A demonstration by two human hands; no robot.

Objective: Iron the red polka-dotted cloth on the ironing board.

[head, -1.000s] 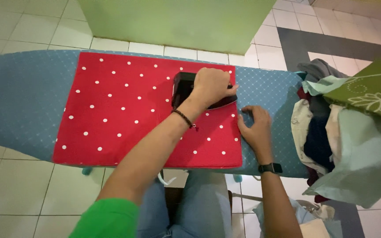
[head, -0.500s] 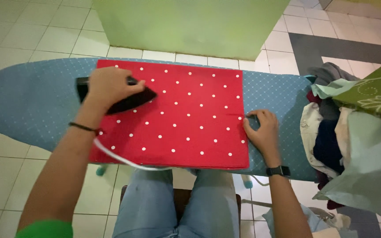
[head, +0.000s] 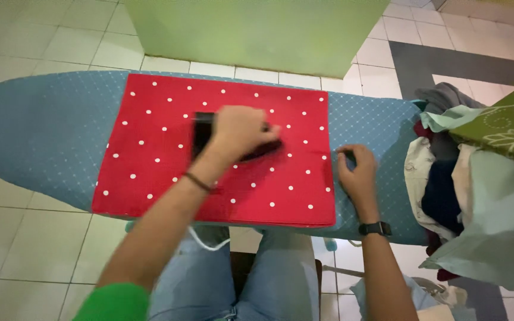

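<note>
The left hand (head: 239, 132) is clamped on the black iron (head: 233, 138), lying lengthwise mid-cloth along the ironing board (head: 43, 137), while the right hand (head: 358, 172), fingers curled together, pins the red dotted cloth (head: 168, 178) at its right edge.

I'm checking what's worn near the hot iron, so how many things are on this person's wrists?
2. A thin dark band circles the left wrist, whose hand grips the black iron. A black watch sits on the right wrist, whose hand rests at the red cloth's edge.
</note>
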